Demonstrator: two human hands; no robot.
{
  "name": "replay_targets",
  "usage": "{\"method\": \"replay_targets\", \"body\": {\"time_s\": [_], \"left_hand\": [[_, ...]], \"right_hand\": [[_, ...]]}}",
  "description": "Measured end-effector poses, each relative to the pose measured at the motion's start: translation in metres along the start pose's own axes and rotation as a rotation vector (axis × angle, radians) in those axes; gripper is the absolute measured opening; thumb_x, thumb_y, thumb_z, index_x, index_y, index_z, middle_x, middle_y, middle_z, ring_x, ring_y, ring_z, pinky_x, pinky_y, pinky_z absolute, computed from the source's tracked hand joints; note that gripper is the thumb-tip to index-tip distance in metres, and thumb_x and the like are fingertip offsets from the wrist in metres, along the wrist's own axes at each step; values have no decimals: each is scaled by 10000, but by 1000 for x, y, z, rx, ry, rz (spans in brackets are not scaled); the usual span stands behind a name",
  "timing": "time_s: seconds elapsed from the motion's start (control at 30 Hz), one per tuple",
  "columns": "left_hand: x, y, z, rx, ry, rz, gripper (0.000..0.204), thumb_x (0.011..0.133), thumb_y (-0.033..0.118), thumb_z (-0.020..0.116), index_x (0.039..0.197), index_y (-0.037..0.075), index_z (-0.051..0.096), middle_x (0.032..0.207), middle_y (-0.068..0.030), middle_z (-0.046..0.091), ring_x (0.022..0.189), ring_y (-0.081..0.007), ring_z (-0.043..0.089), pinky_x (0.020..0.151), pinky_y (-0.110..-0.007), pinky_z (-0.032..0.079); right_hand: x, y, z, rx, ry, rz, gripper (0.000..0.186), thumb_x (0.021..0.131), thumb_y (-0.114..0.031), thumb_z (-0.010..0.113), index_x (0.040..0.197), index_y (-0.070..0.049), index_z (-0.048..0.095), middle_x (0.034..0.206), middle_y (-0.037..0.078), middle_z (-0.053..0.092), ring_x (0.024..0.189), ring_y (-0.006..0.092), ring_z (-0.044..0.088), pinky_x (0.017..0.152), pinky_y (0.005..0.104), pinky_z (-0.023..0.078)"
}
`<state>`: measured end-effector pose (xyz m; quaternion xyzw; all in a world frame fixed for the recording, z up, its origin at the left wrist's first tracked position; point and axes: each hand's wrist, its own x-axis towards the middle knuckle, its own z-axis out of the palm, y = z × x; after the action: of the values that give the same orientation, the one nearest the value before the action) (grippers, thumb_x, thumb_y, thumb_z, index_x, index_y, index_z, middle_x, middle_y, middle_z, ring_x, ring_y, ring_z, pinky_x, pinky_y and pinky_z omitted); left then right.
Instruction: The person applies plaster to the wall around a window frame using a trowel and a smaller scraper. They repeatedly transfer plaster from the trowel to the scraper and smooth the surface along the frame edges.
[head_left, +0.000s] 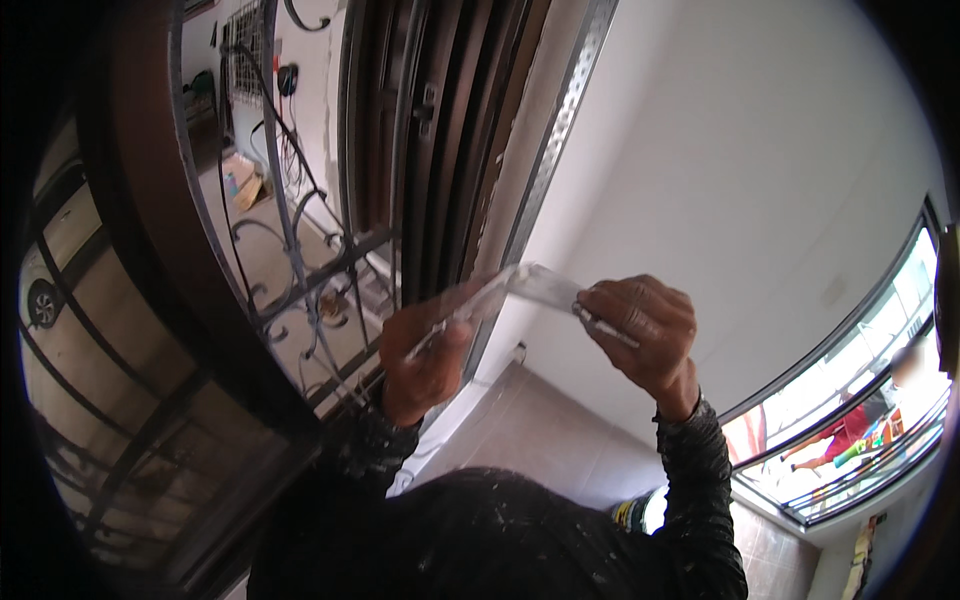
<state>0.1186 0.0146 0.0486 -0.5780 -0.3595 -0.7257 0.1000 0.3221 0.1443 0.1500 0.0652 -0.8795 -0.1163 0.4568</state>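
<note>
My right hand (645, 325) is closed around one end of a thin, flat, greyish piece (545, 287) that looks like a scraper blade. A pale edge of it shows below the fingers. Opposite, my left hand (425, 360) is closed too, smeared by motion, with a thin pale-edged strip (480, 303) running from it up to the grey piece. The two parts meet at a peak between my hands; whether they are one bent piece or two separate ones I cannot tell. Both hands are raised in front of the wall, and my dark sleeves carry pale specks.
On the left stand a wrought-iron grille (300, 262) and a dark brown door (430, 130). A perforated metal strip (572, 110) runs up the edge of the white wall (740, 180). Below is a tub (640, 512) on the tiled floor (520, 425). A person is beyond the barred window (800, 440) at right.
</note>
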Motion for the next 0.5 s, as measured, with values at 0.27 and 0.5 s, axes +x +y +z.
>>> {"method": "replay_targets", "body": {"time_s": [0.27,0.5], "left_hand": [[11,2,-22,97,87,-18,445,1015,344,539,1149,-60,670,1046,-195,724,892,-236,719,737,-326,543],[-19,-37,-21,9,414,-304,526,924,448,683,1069,-57,692,881,-129,720,826,-199,686,759,-342,532]], "right_hand": [[79,28,-29,-158,186,-5,189,765,-110,811,932,-62,734,821,48,691,718,159,670,582,273,545],[204,96,-68,586,471,489,347,878,-190,730,1107,63,668,990,68,687,889,130,630,838,272,492]]}}
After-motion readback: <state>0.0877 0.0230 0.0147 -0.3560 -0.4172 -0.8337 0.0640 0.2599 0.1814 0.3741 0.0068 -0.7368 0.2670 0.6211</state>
